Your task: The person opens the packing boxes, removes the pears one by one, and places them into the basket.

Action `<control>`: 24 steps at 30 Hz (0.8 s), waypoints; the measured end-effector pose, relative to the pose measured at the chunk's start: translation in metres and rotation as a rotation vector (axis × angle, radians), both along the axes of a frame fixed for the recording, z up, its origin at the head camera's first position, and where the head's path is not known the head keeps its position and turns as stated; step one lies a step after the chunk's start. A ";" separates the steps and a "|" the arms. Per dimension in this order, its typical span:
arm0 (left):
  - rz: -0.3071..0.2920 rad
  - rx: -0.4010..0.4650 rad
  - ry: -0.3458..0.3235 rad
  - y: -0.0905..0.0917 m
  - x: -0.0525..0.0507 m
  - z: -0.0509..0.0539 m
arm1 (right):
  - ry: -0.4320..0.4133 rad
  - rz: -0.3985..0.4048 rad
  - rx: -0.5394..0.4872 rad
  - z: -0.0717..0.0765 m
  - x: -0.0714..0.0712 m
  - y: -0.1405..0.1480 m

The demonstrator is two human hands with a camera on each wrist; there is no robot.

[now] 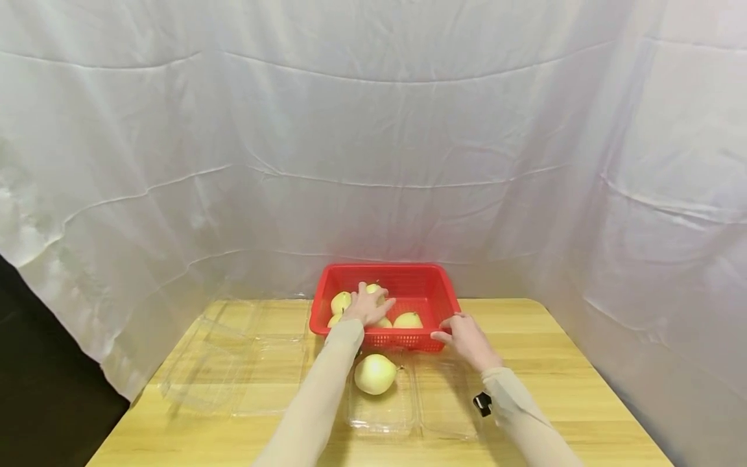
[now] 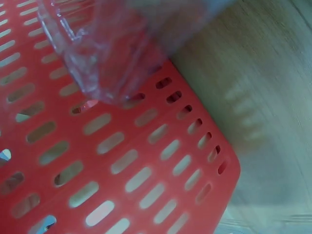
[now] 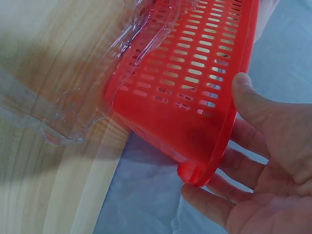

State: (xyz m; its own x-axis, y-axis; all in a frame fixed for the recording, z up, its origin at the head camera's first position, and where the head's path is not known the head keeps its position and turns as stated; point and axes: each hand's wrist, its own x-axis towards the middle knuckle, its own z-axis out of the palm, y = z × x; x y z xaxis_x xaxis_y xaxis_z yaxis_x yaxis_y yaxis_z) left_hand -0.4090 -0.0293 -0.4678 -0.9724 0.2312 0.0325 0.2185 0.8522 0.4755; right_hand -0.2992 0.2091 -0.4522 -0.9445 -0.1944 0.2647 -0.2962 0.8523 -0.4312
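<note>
A red plastic basket (image 1: 415, 285) with slotted walls stands at the back middle of the table, holding several pale yellow pears (image 1: 407, 320). My left hand (image 1: 367, 306) reaches over its front rim, fingers spread over the pears at the left; what lies under the palm is hidden. At the front right corner, my right hand (image 3: 263, 151) grips the basket's rim, thumb on one side and fingers on the other. Another pear (image 1: 375, 374) lies in an opened clear plastic box (image 1: 382, 415) in front of the basket. The left wrist view shows the slotted basket wall (image 2: 122, 141), without the hand.
More clear plastic boxes (image 1: 204, 376) lie on the left of the wooden table (image 1: 560, 383). The opened box's other half (image 1: 448, 402) lies below my right forearm. A pale curtain (image 1: 385, 143) hangs right behind the basket and along both sides.
</note>
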 end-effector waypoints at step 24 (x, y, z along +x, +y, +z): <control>-0.132 -0.158 0.140 -0.022 0.017 0.019 | 0.000 0.024 -0.019 0.004 -0.004 -0.006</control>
State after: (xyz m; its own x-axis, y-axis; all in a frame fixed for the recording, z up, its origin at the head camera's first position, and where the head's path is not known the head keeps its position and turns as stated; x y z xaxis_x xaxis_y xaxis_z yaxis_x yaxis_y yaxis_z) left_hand -0.3920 -0.0512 -0.4490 -0.9221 0.3686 0.1181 0.3870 0.8734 0.2957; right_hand -0.3031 0.2029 -0.4479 -0.9395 -0.2121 0.2689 -0.3167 0.8368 -0.4467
